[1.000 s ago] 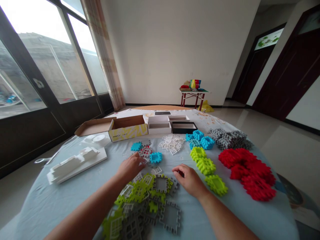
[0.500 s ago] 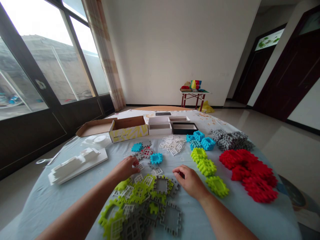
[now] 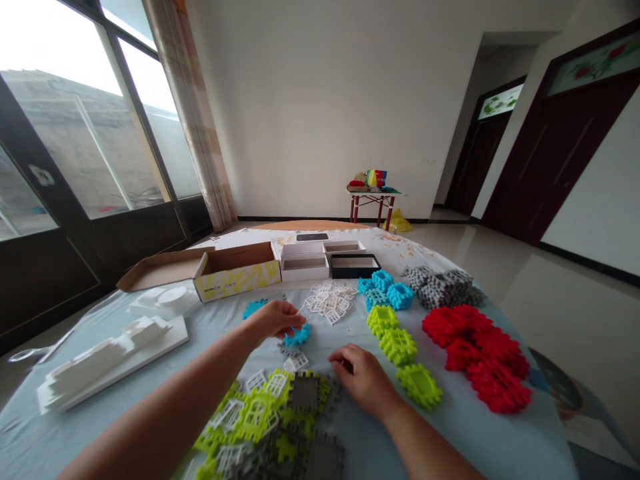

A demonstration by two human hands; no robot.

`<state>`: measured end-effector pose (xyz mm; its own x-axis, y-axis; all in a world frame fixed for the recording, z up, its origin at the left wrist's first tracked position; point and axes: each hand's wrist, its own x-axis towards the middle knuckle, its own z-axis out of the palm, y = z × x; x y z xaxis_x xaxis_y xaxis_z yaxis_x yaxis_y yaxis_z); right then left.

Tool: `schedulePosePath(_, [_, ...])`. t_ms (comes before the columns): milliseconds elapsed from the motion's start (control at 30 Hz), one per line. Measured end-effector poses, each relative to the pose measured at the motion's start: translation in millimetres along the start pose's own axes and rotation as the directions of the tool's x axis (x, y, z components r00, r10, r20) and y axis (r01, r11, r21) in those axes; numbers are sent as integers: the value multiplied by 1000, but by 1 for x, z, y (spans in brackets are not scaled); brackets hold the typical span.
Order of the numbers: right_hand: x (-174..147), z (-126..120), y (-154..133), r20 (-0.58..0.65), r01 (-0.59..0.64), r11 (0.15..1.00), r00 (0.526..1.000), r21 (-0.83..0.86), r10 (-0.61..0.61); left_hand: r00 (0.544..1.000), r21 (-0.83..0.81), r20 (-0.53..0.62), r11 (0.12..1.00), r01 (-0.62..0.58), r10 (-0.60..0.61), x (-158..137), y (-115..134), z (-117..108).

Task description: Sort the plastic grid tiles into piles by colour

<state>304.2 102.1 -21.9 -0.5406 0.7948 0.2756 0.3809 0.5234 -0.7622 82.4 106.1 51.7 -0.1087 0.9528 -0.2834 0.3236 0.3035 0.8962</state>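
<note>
My left hand is closed in a pinch above a blue interlocking block, with a thin white window piece at its fingertips, seen nearly edge-on. Just beyond lies a loose pile of white window pieces. My right hand rests on the cloth with its fingers loosely curled, and nothing shows in them. Between my forearms spreads a mixed heap of green notched panels, grey panels and white window frames. Another blue piece is partly hidden behind my left hand.
Sorted stacks of blue, green, grey and red blocks stand at the right. Open boxes, including a cardboard box and a black tray, line the back. White foam-like pieces lie left.
My left hand has moved forward and right from the loose pieces toward the white window pile, carrying a white window piece. My right hand stays curled on the cloth. The view has turned slightly right.
</note>
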Motion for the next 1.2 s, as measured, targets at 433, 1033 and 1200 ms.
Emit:
schedulePosePath(433, [1,-3,0,6,9,1000,1000,-11,-9,973,65,-147,983,-170,178,10,1,-11])
schedulePosePath(1033, [-3,-2,2,-18,40,998,999,-54,-41,767,672,403,407,-619,500,-155,-54,28])
schedulePosePath(1200, [-3,-1,2,-15,49,997,999,-56,-50,726,657,509,337,-675,462,-154,-59,33])
